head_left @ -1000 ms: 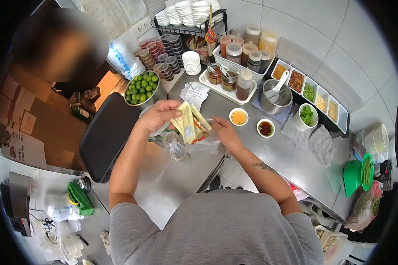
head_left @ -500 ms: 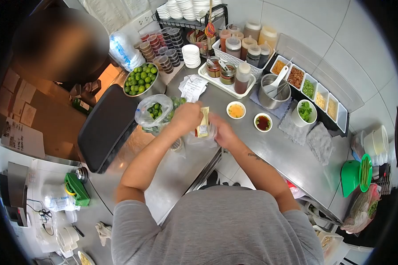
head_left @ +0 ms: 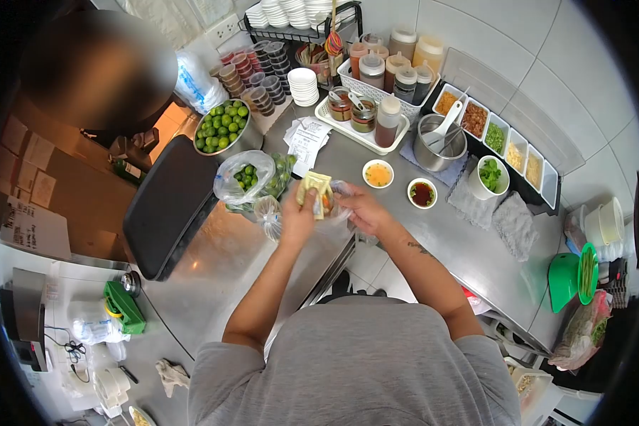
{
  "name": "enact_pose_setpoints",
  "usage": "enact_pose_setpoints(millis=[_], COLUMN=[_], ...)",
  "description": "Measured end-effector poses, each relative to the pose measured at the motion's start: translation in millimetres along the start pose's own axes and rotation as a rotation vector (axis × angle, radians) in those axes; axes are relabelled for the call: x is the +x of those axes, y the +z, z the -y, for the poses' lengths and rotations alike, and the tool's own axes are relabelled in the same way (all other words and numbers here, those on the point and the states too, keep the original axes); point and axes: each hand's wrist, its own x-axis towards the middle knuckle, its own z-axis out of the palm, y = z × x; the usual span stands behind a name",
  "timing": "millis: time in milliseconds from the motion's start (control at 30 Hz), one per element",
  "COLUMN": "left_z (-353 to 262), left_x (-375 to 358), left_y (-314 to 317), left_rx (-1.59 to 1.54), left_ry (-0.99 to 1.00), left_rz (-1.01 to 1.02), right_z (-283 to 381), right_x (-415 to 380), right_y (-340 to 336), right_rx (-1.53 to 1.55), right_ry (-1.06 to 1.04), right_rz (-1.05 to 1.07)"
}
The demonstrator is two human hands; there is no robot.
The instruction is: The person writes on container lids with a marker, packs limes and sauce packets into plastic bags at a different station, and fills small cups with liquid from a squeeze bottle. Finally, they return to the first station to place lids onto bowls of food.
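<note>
Near the counter's inner corner, my left hand [head_left: 299, 215] holds a small yellow packet [head_left: 317, 190] between thumb and fingers. My right hand [head_left: 366, 209] grips the edge of a clear plastic bag [head_left: 339, 211] just right of the packet. Something orange shows inside that bag, partly hidden by the packet. A knotted clear bag [head_left: 268, 211] lies against the left side of my left hand. Just beyond it is an open bag of green limes [head_left: 247, 177]. Printed receipts [head_left: 307, 145] lie past my hands.
A metal pot of limes [head_left: 223, 129] and a black tray [head_left: 169, 206] are on the left. Two small sauce bowls [head_left: 378, 174] [head_left: 422, 193] sit to the right, near a metal pot [head_left: 440, 153] and a white cup of greens [head_left: 488, 177]. Another person is at upper left.
My left hand has moved down and now holds the packet by its lower left part. My right hand has shifted slightly right with the bag edge. The knotted bag shows more fully.
</note>
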Motion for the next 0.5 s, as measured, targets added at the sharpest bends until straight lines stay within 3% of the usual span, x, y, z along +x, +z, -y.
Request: enact_pose_setpoints(millis=[100, 133, 233, 367, 500], left_z=[-20, -13, -35, -29, -37], left_x=[3, 9, 4, 9, 11], left_y=[-8, -12, -5, -9, -6], left_rx=[0.183, 0.287, 0.648, 0.642, 0.703], left_ry=[0.262, 0.224, 0.688, 0.511, 0.191], left_rz=[-0.026, 0.194, 0.416, 0.832, 0.971], right_z=[0, -4, -2, 24, 26], right_x=[4, 9, 11, 0, 9], right_y=[-8, -14, -21, -23, -4], right_rx=[-0.214, -0.257, -0.228, -0.034, -0.868], right_ry=[-0.010, 0.004, 0.100, 0.181, 0.058], right_rz=[-0.057, -0.058, -0.092, 0.077, 0.055])
